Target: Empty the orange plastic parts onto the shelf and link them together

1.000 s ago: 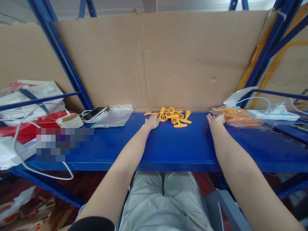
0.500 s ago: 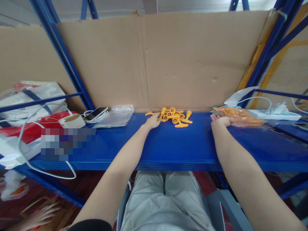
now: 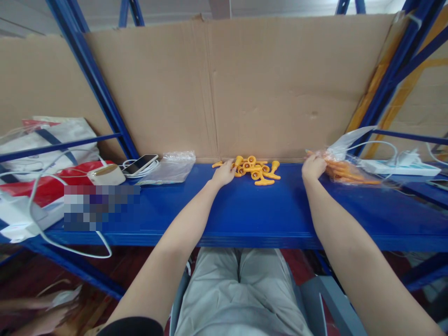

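Note:
A pile of yellow plastic pieces (image 3: pixel 257 171), several with round cup-shaped ends and curved handles, lies at the back of the blue shelf. My left hand (image 3: pixel 224 173) is at the pile's left edge, fingers curled in against it; what they hold, if anything, is hidden. One yellow handle end (image 3: pixel 217 164) sticks out behind that hand. On the right, my right hand (image 3: pixel 314 166) is closed on the near-left edge of a clear plastic bag (image 3: pixel 345 151). Orange-yellow pieces (image 3: pixel 350 173) fill the bag, which lies on the shelf.
Left of the pile are a flat clear bag (image 3: pixel 171 168), a phone (image 3: pixel 140 164) on a coiled cable, and a white charger (image 3: pixel 107 175). A power strip (image 3: pixel 402 167) stands right. Cardboard (image 3: pixel 266 88) walls the back. Another person's hands (image 3: pixel 56 310) show low left.
My right hand has turned over, from palm up beside the bag to closed on its edge. The bag's film has lifted and shifted. My left hand stays at the pile, fingers more curled.

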`<state>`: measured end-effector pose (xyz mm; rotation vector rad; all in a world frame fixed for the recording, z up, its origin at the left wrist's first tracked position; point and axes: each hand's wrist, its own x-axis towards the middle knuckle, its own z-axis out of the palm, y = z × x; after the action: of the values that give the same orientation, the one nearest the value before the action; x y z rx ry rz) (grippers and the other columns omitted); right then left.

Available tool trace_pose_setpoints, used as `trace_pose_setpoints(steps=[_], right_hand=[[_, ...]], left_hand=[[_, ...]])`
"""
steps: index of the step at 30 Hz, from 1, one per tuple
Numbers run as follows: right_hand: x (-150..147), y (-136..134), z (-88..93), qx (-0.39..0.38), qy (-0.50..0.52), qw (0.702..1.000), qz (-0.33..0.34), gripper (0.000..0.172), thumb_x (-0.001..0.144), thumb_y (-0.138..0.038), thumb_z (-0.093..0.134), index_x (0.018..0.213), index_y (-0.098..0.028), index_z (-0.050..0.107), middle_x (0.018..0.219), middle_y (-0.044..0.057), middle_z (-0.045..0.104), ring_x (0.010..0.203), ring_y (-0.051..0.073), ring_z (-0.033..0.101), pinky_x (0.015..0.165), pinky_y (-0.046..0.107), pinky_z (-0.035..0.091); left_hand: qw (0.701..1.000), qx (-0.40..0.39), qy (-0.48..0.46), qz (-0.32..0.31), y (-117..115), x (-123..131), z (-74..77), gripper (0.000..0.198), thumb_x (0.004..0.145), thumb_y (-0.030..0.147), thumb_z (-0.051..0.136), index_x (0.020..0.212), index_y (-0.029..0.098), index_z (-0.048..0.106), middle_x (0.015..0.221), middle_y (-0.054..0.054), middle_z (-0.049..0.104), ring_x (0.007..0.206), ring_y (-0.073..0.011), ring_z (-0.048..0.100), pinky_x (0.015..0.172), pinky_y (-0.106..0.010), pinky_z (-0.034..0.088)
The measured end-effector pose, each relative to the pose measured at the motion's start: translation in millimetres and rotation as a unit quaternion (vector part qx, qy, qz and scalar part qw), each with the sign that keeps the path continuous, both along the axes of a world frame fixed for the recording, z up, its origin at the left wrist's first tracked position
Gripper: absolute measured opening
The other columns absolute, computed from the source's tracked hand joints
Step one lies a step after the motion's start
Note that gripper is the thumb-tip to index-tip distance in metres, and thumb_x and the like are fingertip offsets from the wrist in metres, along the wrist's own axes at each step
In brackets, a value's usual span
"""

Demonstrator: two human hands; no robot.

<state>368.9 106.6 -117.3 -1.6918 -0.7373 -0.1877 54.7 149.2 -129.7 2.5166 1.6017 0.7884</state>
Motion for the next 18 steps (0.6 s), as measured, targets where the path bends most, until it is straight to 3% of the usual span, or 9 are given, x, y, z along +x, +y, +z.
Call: trace_pose_setpoints(steps=[4,8,13,18], right_hand=[[-13,4,9.2,0.044,-0.034,0.995,0.085,0.051,0.098,-0.022,0.028,0.09,-0.005,0.075,0.093,0.023,0.076,0.098,0.03,0.073,0.095,0.044,0.052],[-34,10,14.2,0.107,-0.014,0.967,0.229,0.052,0.101,-0.036,0.031,0.084,-0.01,0.073,0.084,0.017,0.077,0.082,0.025,0.075,0.081,0.04,0.059],[-80,1,20.3,0.113,0.028,0.892,0.437,0.05,0.096,-0.053,0.042,0.08,-0.016,0.072,0.07,0.011,0.074,0.07,0.025,0.075,0.07,0.042,0.062],[-115,-22,27.6,0.074,0.063,0.806,0.583,0.039,0.089,-0.051,0.054,0.077,-0.019,0.072,0.064,0.009,0.073,0.073,0.029,0.075,0.067,0.043,0.063]], left_hand=[[0.999,0.04,-0.019,-0.026,-1,2,1.5,0.049,0.098,0.026,0.045,0.145,0.015,0.046,0.15,-0.014,0.054,0.138,-0.0246,0.052,0.115,-0.039,0.041],[0.996,0.073,-0.02,-0.057,0,4,-1.0,0.048,0.096,0.022,0.046,0.143,0.017,0.048,0.148,-0.012,0.056,0.137,-0.0226,0.053,0.116,-0.038,0.04],[0.997,0.061,-0.021,-0.046,4,1,-2.8,0.053,0.093,0.027,0.056,0.144,0.016,0.047,0.148,-0.014,0.056,0.139,-0.0261,0.052,0.117,-0.042,0.04],[0.995,0.04,-0.061,-0.061,6,-3,-4.4,0.072,0.083,0.043,0.072,0.146,0.018,0.047,0.152,-0.016,0.051,0.143,-0.0314,0.046,0.118,-0.045,0.038]])
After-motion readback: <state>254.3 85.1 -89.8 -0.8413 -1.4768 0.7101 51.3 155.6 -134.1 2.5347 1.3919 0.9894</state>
